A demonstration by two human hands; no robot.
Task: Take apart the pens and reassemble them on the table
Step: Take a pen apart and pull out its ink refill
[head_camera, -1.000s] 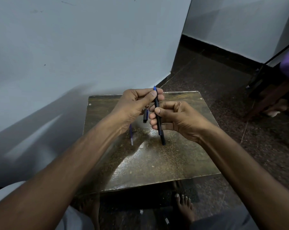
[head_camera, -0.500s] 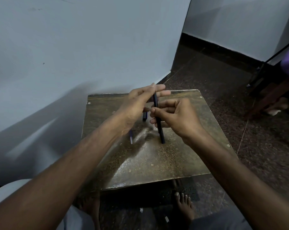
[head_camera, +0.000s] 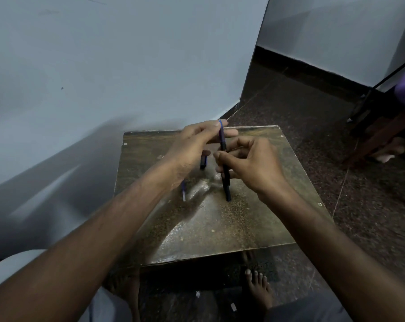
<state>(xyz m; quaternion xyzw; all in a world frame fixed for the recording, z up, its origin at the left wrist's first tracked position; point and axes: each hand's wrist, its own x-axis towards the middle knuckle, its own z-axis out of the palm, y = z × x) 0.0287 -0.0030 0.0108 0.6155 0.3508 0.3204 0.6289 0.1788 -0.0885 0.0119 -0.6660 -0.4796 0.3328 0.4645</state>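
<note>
Right now my right hand (head_camera: 250, 161) grips the slim black plastic pen barrel (head_camera: 225, 173) near its middle, holding it almost upright above the scuffed brownish square surface (head_camera: 220, 219). My left hand (head_camera: 196, 145) pinches the thin blue ink refill (head_camera: 221, 130) that sticks out of the barrel's top, thumb against fingertips. I judge I am either drawing the refill out or feeding it back in; which one, I cannot tell from this single look. Either way it goes best if I keep the refill in line with the barrel, pull or push straight along its length, and hold the barrel steady without squeezing hard, since a refill this thin bends easily.

From the same head view, other pen parts lie below my hands. A short dark cap-like piece (head_camera: 203, 162) rests on the surface between my wrists, and a second blue refill with a pale end (head_camera: 183, 192) lies just beside my left wrist. Both sit near where the barrel's lower end hangs, so a careless drop could knock them off. My bare foot (head_camera: 258, 289) shows on the dark speckled floor (head_camera: 336, 126) beneath the near edge.
</note>
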